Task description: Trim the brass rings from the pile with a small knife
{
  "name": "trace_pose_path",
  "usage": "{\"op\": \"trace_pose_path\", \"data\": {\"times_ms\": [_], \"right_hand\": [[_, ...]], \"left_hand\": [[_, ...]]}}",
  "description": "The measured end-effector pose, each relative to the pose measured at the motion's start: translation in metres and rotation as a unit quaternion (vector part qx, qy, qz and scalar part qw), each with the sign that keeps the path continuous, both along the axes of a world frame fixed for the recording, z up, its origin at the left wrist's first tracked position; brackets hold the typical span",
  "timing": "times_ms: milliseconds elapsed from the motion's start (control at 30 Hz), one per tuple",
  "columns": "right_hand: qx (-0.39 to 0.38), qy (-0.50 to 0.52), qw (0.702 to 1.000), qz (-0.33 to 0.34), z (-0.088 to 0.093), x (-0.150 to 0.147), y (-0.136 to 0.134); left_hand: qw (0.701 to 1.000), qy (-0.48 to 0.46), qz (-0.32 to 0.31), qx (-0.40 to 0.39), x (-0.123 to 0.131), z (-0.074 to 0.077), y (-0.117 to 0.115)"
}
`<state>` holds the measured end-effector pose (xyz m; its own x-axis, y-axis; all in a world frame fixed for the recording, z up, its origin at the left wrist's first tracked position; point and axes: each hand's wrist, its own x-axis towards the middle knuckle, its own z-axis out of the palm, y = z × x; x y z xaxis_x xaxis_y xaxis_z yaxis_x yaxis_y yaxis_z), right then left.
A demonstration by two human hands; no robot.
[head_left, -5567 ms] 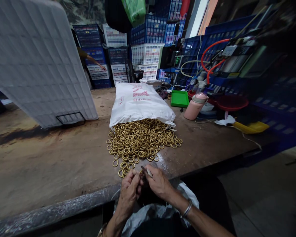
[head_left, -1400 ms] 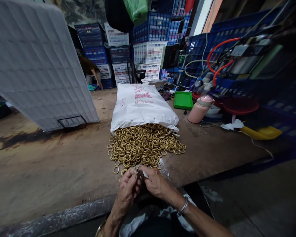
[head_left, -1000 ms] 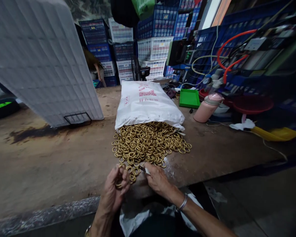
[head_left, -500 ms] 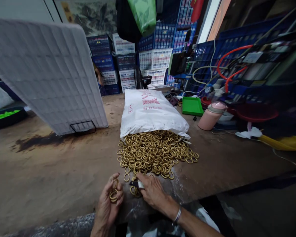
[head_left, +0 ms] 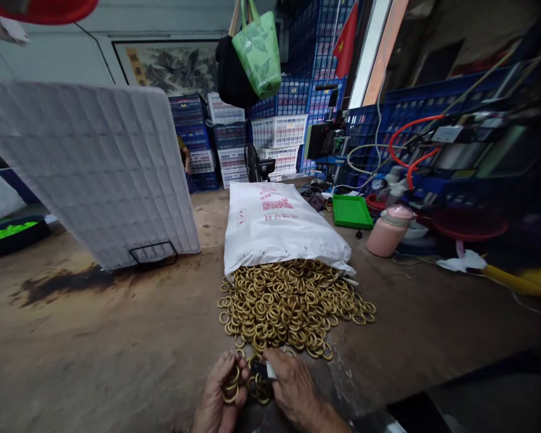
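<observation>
Shifted closer to the right hand (head_left: pixel 297 391), which grips a black-and-white handheld tool (head_left: pixel 261 369), the left hand (head_left: pixel 220 392) now curls loosely around several brass-coloured rings (head_left: pixel 232 385), suggesting gathering is under way beside the ring pile (head_left: pixel 284 307) spilling from the white printed sack (head_left: pixel 279 234).

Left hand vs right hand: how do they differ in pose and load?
Load: the left hand is curled around several gold rings; the right hand grips a small black-and-white tool, exact type unclear.
Pose: the left hand shows the inside of its grip to the camera, the right hand its back.
Shared: both hands are bare and at the near side of the ring pile.
</observation>
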<state>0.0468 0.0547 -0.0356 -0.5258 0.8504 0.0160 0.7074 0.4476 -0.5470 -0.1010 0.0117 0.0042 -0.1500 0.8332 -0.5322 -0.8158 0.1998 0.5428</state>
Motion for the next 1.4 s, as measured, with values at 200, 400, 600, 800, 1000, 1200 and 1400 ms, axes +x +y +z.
{"op": "trace_pose_path", "data": {"times_ms": [200, 400, 600, 800, 1000, 1200, 1400], "right_hand": [[-0.008, 0.085, 0.995, -0.048, 0.019, 0.000, 0.005], [-0.161, 0.232, 0.953, -0.112, 0.025, 0.006, 0.015], [-0.436, 0.349, 0.821, -0.116, 0.042, 0.015, 0.007], [-0.546, 0.408, 0.724, -0.106, 0.050, 0.037, 0.000], [-0.443, 0.330, 0.826, -0.118, 0.045, 0.053, 0.000], [-0.221, 0.312, 0.922, -0.055, 0.053, 0.061, 0.000], [-0.220, 0.340, 0.912, -0.073, 0.038, 0.056, 0.001]], "left_hand": [[0.998, 0.036, -0.035, 0.044, 0.004, -0.001, 0.000], [0.959, 0.277, -0.041, 0.045, 0.019, -0.004, -0.006], [0.899, 0.411, -0.041, 0.148, 0.034, 0.006, -0.010], [0.844, 0.485, -0.098, 0.208, 0.055, 0.009, -0.012], [0.816, 0.535, -0.109, 0.190, 0.073, 0.013, -0.010], [0.854, 0.495, -0.088, 0.134, 0.086, 0.019, -0.002], [0.897, 0.417, -0.097, 0.112, 0.093, 0.022, 0.001]]}}
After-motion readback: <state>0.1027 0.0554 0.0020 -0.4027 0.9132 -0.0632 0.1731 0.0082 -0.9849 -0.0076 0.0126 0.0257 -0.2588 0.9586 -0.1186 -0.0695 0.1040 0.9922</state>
